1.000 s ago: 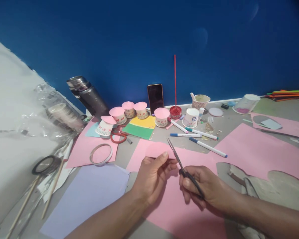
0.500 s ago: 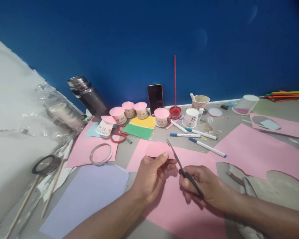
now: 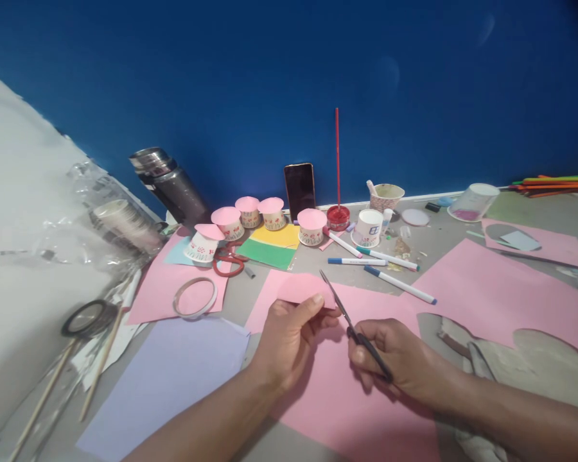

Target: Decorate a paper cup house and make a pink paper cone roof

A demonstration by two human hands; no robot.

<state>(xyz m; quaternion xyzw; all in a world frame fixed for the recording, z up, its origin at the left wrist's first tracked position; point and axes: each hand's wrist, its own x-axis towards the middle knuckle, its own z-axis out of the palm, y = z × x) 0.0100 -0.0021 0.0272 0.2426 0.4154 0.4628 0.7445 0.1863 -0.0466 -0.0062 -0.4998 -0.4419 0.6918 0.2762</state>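
Between thumb and fingers, my left hand [image 3: 293, 340] pinches a pink paper piece [image 3: 301, 289] with a rounded far edge. A pair of scissors [image 3: 340, 305] with black handles is gripped in my right hand [image 3: 390, 356]. Its blades lie along the right edge of the pink piece and look nearly closed. Whether they bite into the paper I cannot tell. A larger pink sheet [image 3: 347, 398] lies flat on the table under both hands. Beyond them stand several decorated paper cups with pink paper tops, among them one cup [image 3: 311, 229] beside the phone.
Markers, including a blue-capped one [image 3: 399, 284], lie beyond my right hand. A phone [image 3: 300, 190] leans on the blue wall near a red pot [image 3: 338, 218] with a tall stick. Left are a tape roll [image 3: 214, 301], red-handled scissors [image 3: 228, 264], a purple sheet [image 3: 173, 378] and a flask [image 3: 173, 189].
Hardly anything differs. Both hands, the pink piece and the scissors keep nearly the same pose, and the whole view has shifted very slightly.
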